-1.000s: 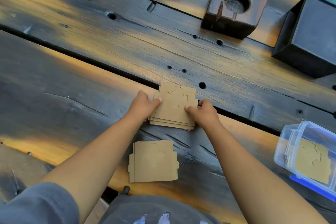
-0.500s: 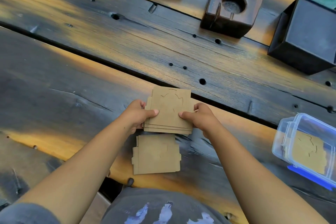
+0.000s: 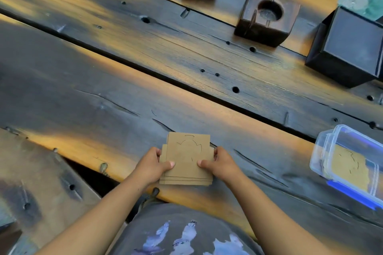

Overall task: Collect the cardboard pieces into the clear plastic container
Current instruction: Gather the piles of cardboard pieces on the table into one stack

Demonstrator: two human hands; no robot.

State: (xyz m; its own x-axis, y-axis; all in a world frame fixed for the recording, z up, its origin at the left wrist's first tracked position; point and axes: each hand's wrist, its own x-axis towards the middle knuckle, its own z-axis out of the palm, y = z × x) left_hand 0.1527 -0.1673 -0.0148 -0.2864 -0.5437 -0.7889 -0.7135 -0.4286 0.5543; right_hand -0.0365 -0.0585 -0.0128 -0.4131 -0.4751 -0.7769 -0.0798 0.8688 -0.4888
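Head view: both hands, left (image 3: 152, 166) and right (image 3: 220, 164), clamp the merged cardboard stack (image 3: 187, 161); second pile now gathered; container (image 3: 323, 147) next

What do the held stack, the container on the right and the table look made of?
Stack: matte brown cardboard, layered edges showing. Container: clear glossy plastic, contents visible through it, blue clip. Table: wood planks, dark worn finish, visible grain and holes.
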